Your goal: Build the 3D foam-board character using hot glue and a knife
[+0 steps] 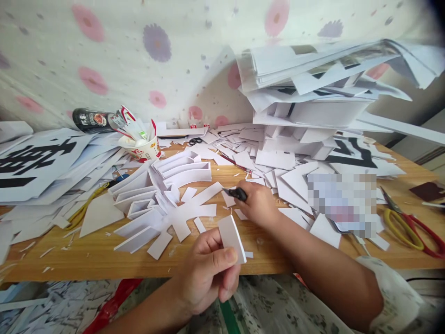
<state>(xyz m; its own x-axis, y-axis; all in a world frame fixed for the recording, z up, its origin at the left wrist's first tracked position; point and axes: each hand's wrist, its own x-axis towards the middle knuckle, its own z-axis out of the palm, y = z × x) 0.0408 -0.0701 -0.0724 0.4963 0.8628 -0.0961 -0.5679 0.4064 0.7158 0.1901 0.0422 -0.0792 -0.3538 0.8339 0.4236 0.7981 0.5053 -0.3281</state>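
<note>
My left hand is closed on a small white foam-board piece, pinched between thumb and fingers near the table's front edge. My right hand rests on the wooden table further back, closed round a black-handled craft knife whose tip points left. Just left of the knife lies a large white cut-out character shape with strips standing around it.
White offcuts cover the table. A tall stack of printed sheets rises at the back right. Yellow and red scissors lie at the right. A paper cup and a dark can stand at the back left.
</note>
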